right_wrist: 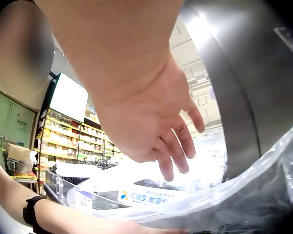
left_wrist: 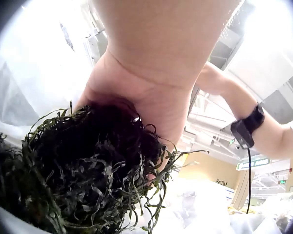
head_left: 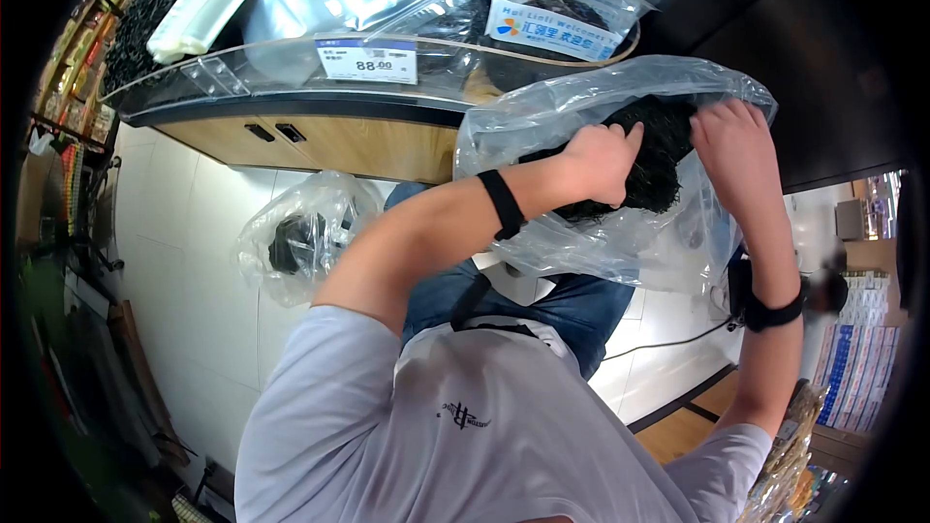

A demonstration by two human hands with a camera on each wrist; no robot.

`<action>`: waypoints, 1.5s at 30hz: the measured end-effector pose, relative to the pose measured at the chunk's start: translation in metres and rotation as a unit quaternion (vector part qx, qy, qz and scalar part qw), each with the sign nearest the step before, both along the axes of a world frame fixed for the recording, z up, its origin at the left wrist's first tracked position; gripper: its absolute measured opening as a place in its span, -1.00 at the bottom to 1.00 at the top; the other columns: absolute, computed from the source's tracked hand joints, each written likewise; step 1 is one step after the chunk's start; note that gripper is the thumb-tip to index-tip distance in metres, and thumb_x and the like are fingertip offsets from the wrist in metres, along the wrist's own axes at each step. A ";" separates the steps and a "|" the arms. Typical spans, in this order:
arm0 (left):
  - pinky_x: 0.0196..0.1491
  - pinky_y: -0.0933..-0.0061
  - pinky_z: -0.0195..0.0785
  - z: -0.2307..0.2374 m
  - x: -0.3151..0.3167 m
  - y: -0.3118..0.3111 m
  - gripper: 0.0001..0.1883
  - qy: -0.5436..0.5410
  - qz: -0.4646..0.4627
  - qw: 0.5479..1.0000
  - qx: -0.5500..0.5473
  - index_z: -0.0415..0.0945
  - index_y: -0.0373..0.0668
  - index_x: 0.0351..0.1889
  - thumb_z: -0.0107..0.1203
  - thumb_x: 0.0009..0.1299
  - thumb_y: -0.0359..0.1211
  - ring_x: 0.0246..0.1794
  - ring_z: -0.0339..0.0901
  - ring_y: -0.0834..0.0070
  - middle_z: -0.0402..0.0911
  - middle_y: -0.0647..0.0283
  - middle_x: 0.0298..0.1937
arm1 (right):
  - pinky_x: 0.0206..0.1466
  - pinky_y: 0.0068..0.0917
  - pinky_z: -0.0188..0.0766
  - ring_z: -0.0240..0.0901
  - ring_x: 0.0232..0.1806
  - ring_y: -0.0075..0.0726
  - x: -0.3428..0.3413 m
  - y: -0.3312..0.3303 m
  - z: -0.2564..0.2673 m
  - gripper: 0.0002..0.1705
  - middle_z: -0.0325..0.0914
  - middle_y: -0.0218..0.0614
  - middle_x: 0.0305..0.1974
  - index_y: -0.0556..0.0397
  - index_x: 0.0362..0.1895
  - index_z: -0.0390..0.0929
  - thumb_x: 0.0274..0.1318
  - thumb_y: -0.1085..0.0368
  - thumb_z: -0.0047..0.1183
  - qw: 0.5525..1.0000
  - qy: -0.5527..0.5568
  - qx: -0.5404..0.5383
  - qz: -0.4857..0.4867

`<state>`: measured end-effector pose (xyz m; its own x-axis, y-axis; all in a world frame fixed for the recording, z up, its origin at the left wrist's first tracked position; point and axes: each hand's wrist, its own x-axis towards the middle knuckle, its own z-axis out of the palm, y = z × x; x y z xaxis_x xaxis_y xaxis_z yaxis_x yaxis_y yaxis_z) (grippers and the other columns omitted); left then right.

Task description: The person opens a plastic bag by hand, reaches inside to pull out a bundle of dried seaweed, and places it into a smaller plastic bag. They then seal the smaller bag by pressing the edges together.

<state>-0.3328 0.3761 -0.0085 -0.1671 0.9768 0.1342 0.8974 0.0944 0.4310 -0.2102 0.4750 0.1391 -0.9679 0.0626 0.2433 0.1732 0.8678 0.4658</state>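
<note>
A clump of dark green, stringy dried seaweed (head_left: 654,150) lies inside a large clear plastic bag (head_left: 601,257) spread wide at its mouth. My left hand (head_left: 603,163) reaches into the bag and grips the clump. In the left wrist view, curly strands of the seaweed (left_wrist: 97,180) bulge out below the palm, and the fingertips are hidden. Over the far right of the bag, beside the clump, is my right hand (head_left: 738,160). Its fingers (right_wrist: 178,151) hang loosely bent in the right wrist view, with nothing between them and the bag's rim (right_wrist: 210,197) below.
Behind the bag runs a display counter (head_left: 223,140) with a clear lip, a price card (head_left: 368,62) and a blue-white sign (head_left: 552,29). Clear plastic bags (head_left: 358,0) lie on it. Another clear bag (head_left: 300,242) with dark contents stands on the floor at left. A cable (head_left: 668,341) trails at right.
</note>
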 end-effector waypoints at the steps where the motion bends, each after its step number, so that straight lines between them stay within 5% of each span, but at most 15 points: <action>1: 0.00 0.21 0.51 0.001 0.002 0.001 0.18 0.007 0.007 1.000 -0.020 0.06 -0.41 0.52 0.43 -0.06 -0.14 -0.04 0.60 0.03 0.56 -0.10 0.02 | 0.13 -0.26 0.36 0.49 -0.05 -0.20 -0.019 -0.002 -0.001 -0.88 0.61 -0.34 -0.26 0.01 -0.36 0.65 0.17 0.29 0.10 0.999 -0.007 0.023 0.046; 9: 0.04 0.31 0.42 -0.004 0.004 -0.010 -0.04 0.068 0.023 0.997 -0.034 0.18 -0.34 0.49 0.25 0.12 -0.14 0.00 0.58 0.17 0.57 0.00 0.02 | 0.10 -0.22 0.44 0.51 0.05 -0.16 -0.189 -0.059 -0.038 -0.71 0.61 -0.34 -0.12 -0.07 -0.09 0.59 0.04 0.33 0.17 0.989 -0.013 -0.010 0.144; 12: 0.48 0.16 0.11 -0.047 -0.005 0.008 -0.46 -0.068 -0.037 0.990 0.122 0.48 0.01 0.28 0.07 0.30 -0.16 0.45 0.28 0.25 0.45 0.32 0.40 | 0.12 -0.20 0.46 0.49 0.09 -0.15 -0.236 -0.092 -0.049 -0.52 0.58 -0.34 -0.06 -0.08 0.06 0.51 -0.02 0.31 0.29 0.989 -0.021 -0.022 0.145; 14: 0.43 0.19 0.18 -0.052 -0.011 0.007 -0.50 0.029 -0.031 0.903 0.427 0.46 0.04 0.31 0.03 0.39 -0.17 0.42 0.34 0.23 0.47 0.28 0.38 | 0.11 -0.20 0.46 0.49 0.10 -0.15 -0.258 -0.104 -0.057 -0.45 0.57 -0.34 -0.05 -0.09 0.10 0.47 -0.04 0.31 0.32 0.987 -0.007 -0.024 0.159; 15: 0.43 0.19 0.18 -0.057 -0.020 0.009 -0.50 0.460 0.118 0.785 0.398 0.43 0.03 0.33 -0.05 0.45 -0.10 0.42 0.34 0.26 0.47 0.31 0.39 | 0.10 -0.21 0.46 0.49 0.11 -0.16 -0.267 -0.106 -0.064 -0.42 0.56 -0.34 -0.03 -0.09 0.11 0.45 -0.06 0.31 0.34 0.988 -0.003 -0.012 0.152; 16: 0.43 0.20 0.17 -0.062 -0.029 0.010 -0.50 0.788 0.242 0.492 0.281 0.40 0.02 0.35 -0.13 0.52 -0.04 0.43 0.33 0.29 0.46 0.33 0.40 | 0.08 -0.21 0.46 0.49 0.12 -0.17 -0.275 -0.107 -0.070 -0.38 0.55 -0.35 -0.01 -0.10 0.13 0.43 -0.09 0.32 0.35 0.989 0.001 -0.001 0.145; 19: 0.43 0.21 0.17 -0.065 -0.028 0.005 -0.45 0.779 0.308 0.476 0.269 0.34 0.01 0.39 -0.30 0.58 0.05 0.44 0.32 0.36 0.44 0.35 0.42 | 0.03 -0.21 0.45 0.49 0.09 -0.20 -0.290 -0.104 -0.085 -0.49 0.53 -0.35 -0.04 -0.12 0.09 0.43 0.00 0.33 0.26 0.989 0.005 0.040 0.140; 21: 0.44 0.23 0.15 -0.069 -0.028 0.005 -0.44 0.675 0.251 0.628 0.297 0.32 0.03 0.41 -0.28 0.57 0.05 0.45 0.31 0.34 0.42 0.35 0.43 | 0.01 -0.23 0.44 0.49 0.04 -0.21 -0.294 -0.101 -0.087 -0.65 0.53 -0.35 -0.09 -0.11 0.03 0.46 0.11 0.34 0.12 0.987 0.016 0.050 0.151; 23: 0.45 0.24 0.14 -0.073 -0.024 0.009 -0.43 0.204 0.015 0.910 0.362 0.31 0.05 0.43 -0.26 0.55 0.05 0.46 0.30 0.33 0.41 0.35 0.44 | 0.01 -0.25 0.42 0.50 0.01 -0.23 -0.297 -0.097 -0.087 -0.71 0.55 -0.36 -0.13 -0.10 -0.03 0.49 0.12 0.31 0.11 0.986 0.024 0.047 0.159; 24: 0.45 0.25 0.13 -0.074 -0.024 0.012 -0.42 0.103 -0.008 0.932 0.348 0.30 0.06 0.43 -0.26 0.55 0.05 0.46 0.29 0.32 0.41 0.35 0.44 | 0.02 -0.27 0.40 0.50 -0.01 -0.25 -0.298 -0.095 -0.087 -0.77 0.56 -0.36 -0.16 -0.09 -0.09 0.53 0.13 0.29 0.10 0.984 0.031 0.040 0.169; 32: 0.44 0.33 0.19 -0.055 -0.029 0.002 -0.35 0.026 -0.017 0.951 0.308 0.34 0.12 0.43 0.07 0.37 0.01 0.45 0.31 0.31 0.41 0.32 0.44 | 0.03 -0.34 0.37 0.54 -0.02 -0.33 -0.289 -0.077 -0.067 -0.93 0.65 -0.44 -0.26 -0.10 -0.31 0.62 0.10 0.27 0.13 0.971 0.056 0.049 0.226; 38: 0.31 0.24 0.36 -0.018 -0.031 -0.011 -0.28 -0.037 -0.035 0.997 0.056 0.51 0.17 0.28 0.35 0.09 0.04 0.32 0.45 0.23 0.53 0.29 0.33 | -0.10 -0.26 0.43 0.55 -0.21 -0.17 -0.275 -0.070 -0.043 -0.82 0.61 -0.36 -0.37 -0.05 -0.32 0.62 0.17 0.14 0.22 0.954 0.128 -0.061 0.266; 43: 0.19 0.23 0.46 -0.003 -0.026 -0.012 -0.20 -0.076 0.033 0.995 -0.049 0.52 -0.11 0.23 0.42 -0.02 -0.02 0.20 0.53 0.14 0.59 0.06 0.20 | -0.23 -0.31 0.50 0.57 -0.33 -0.19 -0.244 -0.075 0.011 -0.82 0.60 -0.33 -0.42 -0.05 -0.26 0.61 0.20 0.16 0.27 0.908 0.270 -0.155 0.280; 44: 0.19 0.23 0.46 -0.003 -0.025 -0.014 -0.20 -0.071 0.024 0.996 -0.051 0.52 -0.11 0.23 0.42 -0.02 -0.02 0.20 0.53 0.14 0.59 0.06 0.20 | -0.33 -0.16 0.51 0.57 -0.41 0.20 -0.222 -0.090 0.031 -0.78 0.59 0.10 -0.44 0.14 -0.38 0.54 0.22 0.24 0.20 0.891 0.279 -0.223 0.281; 45: 0.17 0.22 0.46 -0.003 -0.024 -0.016 -0.10 -0.078 0.038 0.996 -0.018 0.45 -0.21 0.28 0.44 -0.04 0.00 0.19 0.54 0.09 0.58 -0.02 0.18 | -0.33 -0.14 0.50 0.55 -0.41 0.24 -0.211 -0.088 0.041 -0.76 0.57 0.12 -0.46 0.16 -0.37 0.52 0.21 0.24 0.20 0.883 0.297 -0.236 0.275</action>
<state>-0.3571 0.3600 -0.0113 -0.2562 0.9644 0.0663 0.8101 0.1768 0.5590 -0.4216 0.3868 0.1799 -0.5928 -0.1477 0.7917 -0.2431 0.9700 -0.0010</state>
